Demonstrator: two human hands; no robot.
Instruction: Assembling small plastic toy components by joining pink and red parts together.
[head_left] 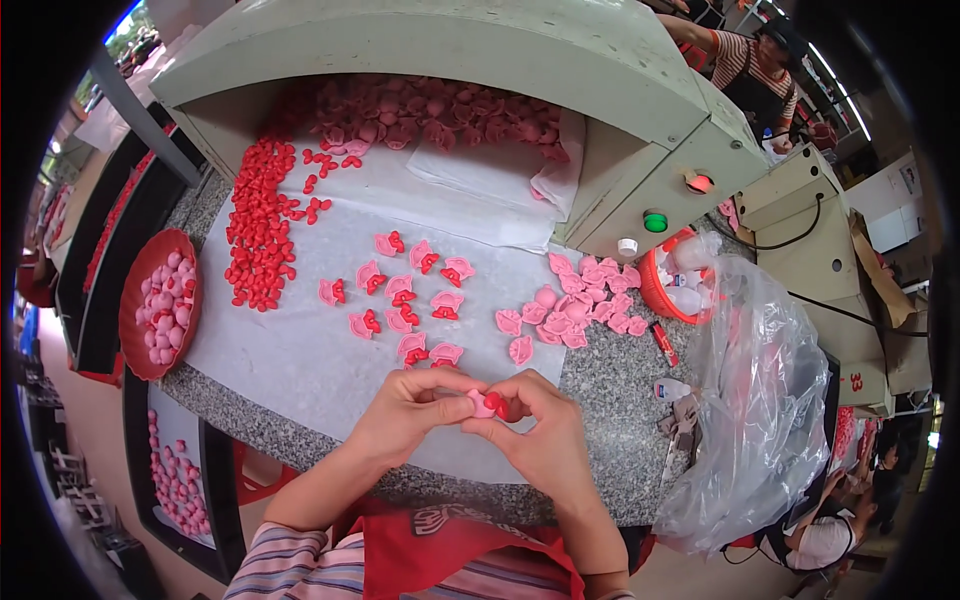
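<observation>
Near the front edge of the white sheet (310,370), my two hands meet over a small part. My left hand (420,408) pinches its pink piece (479,404) between thumb and fingers. A red bow-shaped piece (497,403) lies against the pink one, and my right hand (541,428) is closed on it; the fingers partly hide both. Just beyond are several pink pieces paired with red bows (398,318), set out in loose rows. To the right lies a cluster of plain pink pieces (575,305). A pile of red bows (258,225) spreads along the sheet's left side.
A grey-green machine (430,45) arches over more pink pieces (430,118) at the back. At left stands a red basket (130,320) of pink parts. On the right are an orange basket (655,295) with bottles, a clear plastic bag (750,400) and a red tube (664,343).
</observation>
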